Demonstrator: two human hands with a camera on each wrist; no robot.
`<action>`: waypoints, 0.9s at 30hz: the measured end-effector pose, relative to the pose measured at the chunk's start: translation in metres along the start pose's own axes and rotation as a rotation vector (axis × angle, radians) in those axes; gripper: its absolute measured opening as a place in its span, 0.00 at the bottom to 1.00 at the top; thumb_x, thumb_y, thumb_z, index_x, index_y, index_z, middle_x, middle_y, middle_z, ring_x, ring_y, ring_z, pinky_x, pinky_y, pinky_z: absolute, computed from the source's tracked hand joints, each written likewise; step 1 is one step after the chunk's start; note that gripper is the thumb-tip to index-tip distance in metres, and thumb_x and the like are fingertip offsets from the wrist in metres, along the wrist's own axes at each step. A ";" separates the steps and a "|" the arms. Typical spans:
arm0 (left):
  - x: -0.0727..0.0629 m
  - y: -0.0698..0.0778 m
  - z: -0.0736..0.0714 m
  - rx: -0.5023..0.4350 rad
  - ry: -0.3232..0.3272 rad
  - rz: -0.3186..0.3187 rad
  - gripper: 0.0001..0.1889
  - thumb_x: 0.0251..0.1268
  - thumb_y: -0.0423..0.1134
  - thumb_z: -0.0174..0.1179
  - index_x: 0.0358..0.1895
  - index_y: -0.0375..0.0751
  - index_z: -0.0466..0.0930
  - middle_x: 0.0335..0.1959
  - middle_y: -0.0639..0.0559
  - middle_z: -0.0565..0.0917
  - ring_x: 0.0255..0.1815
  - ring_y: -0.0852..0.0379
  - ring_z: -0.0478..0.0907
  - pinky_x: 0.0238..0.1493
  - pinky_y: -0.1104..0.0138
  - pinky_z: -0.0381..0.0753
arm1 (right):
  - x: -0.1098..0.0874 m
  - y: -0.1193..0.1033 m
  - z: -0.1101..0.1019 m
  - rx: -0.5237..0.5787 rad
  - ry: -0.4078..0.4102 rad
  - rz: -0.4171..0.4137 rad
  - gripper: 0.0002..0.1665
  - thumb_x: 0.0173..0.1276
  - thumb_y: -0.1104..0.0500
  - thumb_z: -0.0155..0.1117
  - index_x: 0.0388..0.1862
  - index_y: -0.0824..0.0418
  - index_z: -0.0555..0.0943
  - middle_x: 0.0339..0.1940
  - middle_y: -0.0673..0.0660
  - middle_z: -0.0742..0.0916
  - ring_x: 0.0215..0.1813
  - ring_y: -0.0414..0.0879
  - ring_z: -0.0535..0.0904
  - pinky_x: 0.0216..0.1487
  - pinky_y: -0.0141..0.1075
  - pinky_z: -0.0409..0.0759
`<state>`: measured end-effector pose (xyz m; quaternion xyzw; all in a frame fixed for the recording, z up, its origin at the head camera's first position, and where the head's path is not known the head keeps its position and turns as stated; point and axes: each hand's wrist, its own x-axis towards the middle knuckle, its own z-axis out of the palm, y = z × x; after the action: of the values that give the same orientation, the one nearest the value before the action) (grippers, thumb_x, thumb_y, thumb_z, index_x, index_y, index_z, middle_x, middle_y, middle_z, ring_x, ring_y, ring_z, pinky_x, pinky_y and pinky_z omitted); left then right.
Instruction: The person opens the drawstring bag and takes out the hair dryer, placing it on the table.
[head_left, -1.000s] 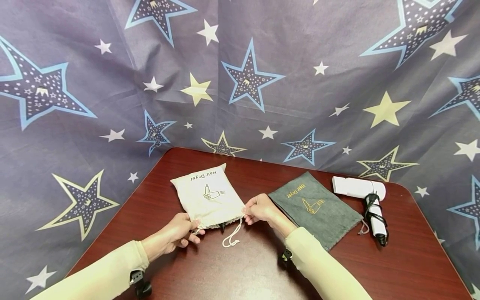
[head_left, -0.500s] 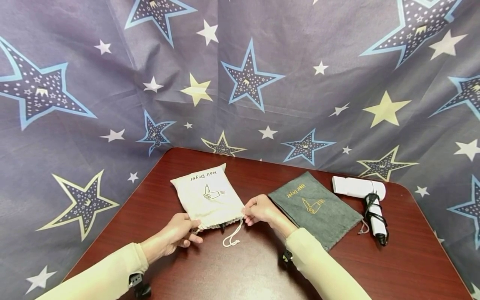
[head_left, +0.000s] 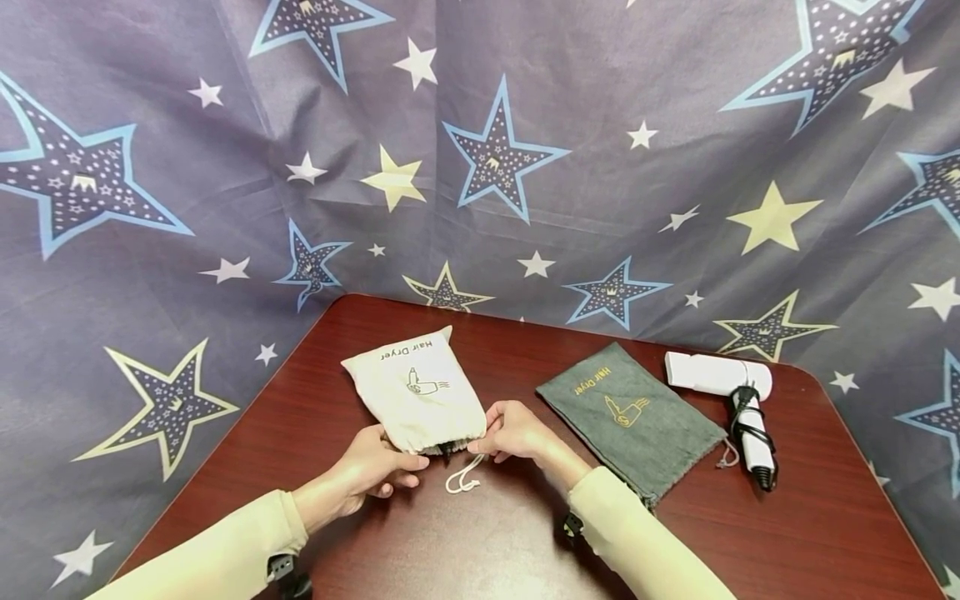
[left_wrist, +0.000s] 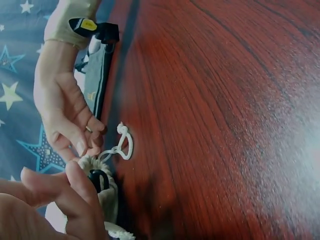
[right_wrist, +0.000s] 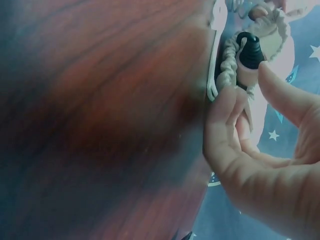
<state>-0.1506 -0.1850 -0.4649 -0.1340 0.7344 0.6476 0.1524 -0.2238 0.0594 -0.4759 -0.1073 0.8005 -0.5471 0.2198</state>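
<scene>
A cream "Hair Dryer" drawstring bag (head_left: 420, 392) lies on the table, its gathered mouth toward me. Inside the mouth shows a black ribbed cord end (right_wrist: 251, 52). My right hand (head_left: 513, 429) pinches the right corner of the mouth, thumb close by the cord end. At the left corner is my left hand (head_left: 375, 467), thumb reaching across the front rim and fingers below it, spread apart. In the left wrist view, one of its fingertips touches the rim. A white drawstring (left_wrist: 122, 142) with a knotted end trails onto the table.
A grey "Hair Dryer" pouch (head_left: 626, 417) lies flat on the right. Beyond it is a white hair dryer (head_left: 716, 375) with a black cord wound round its handle. The dark red table (head_left: 465, 550) meets a star-patterned cloth (head_left: 495, 250) at the back.
My left hand has shifted right from the bag's left corner along its mouth. The right hand has come slightly nearer and left, drawing the mouth narrower and lifting its rim.
</scene>
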 end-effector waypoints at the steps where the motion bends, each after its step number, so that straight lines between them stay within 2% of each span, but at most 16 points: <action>1: 0.001 0.000 0.002 0.002 0.005 0.005 0.22 0.59 0.29 0.77 0.50 0.34 0.73 0.32 0.43 0.88 0.21 0.56 0.86 0.14 0.74 0.70 | 0.000 0.000 0.001 -0.014 0.008 0.000 0.22 0.57 0.68 0.82 0.40 0.71 0.76 0.24 0.56 0.85 0.24 0.44 0.82 0.30 0.42 0.87; 6: 0.006 -0.001 0.010 0.014 0.037 0.016 0.18 0.61 0.33 0.77 0.48 0.35 0.77 0.33 0.42 0.87 0.20 0.56 0.85 0.13 0.74 0.70 | 0.002 0.001 0.005 -0.122 0.070 -0.004 0.23 0.55 0.64 0.86 0.37 0.66 0.76 0.23 0.53 0.82 0.23 0.42 0.80 0.26 0.39 0.85; 11: 0.008 -0.001 0.014 0.044 0.071 0.023 0.19 0.61 0.33 0.77 0.48 0.36 0.76 0.32 0.41 0.86 0.18 0.57 0.84 0.13 0.73 0.70 | 0.006 0.000 0.008 -0.225 0.112 -0.008 0.24 0.55 0.57 0.87 0.34 0.64 0.77 0.22 0.51 0.82 0.20 0.42 0.77 0.22 0.34 0.79; 17: 0.010 0.001 0.017 0.095 0.100 0.050 0.20 0.60 0.34 0.77 0.48 0.36 0.75 0.32 0.42 0.86 0.17 0.59 0.81 0.14 0.71 0.70 | 0.007 -0.002 0.009 -0.275 0.148 -0.028 0.22 0.60 0.51 0.84 0.28 0.61 0.78 0.19 0.51 0.81 0.15 0.42 0.74 0.18 0.33 0.71; 22: 0.010 0.001 0.021 0.103 0.104 0.062 0.17 0.70 0.40 0.71 0.52 0.36 0.76 0.37 0.42 0.87 0.17 0.58 0.82 0.14 0.71 0.69 | 0.006 -0.003 0.012 -0.297 0.143 -0.047 0.22 0.62 0.50 0.83 0.28 0.60 0.78 0.20 0.51 0.81 0.16 0.41 0.76 0.19 0.33 0.73; 27: 0.010 0.001 0.025 0.125 0.098 0.080 0.15 0.76 0.42 0.65 0.55 0.36 0.76 0.39 0.41 0.87 0.17 0.58 0.82 0.13 0.71 0.69 | 0.006 -0.003 0.013 -0.378 0.149 -0.086 0.24 0.57 0.49 0.85 0.28 0.60 0.77 0.20 0.50 0.81 0.23 0.41 0.76 0.27 0.34 0.74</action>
<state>-0.1586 -0.1603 -0.4708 -0.1263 0.7847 0.5989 0.0982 -0.2232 0.0449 -0.4782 -0.1401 0.8977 -0.4024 0.1121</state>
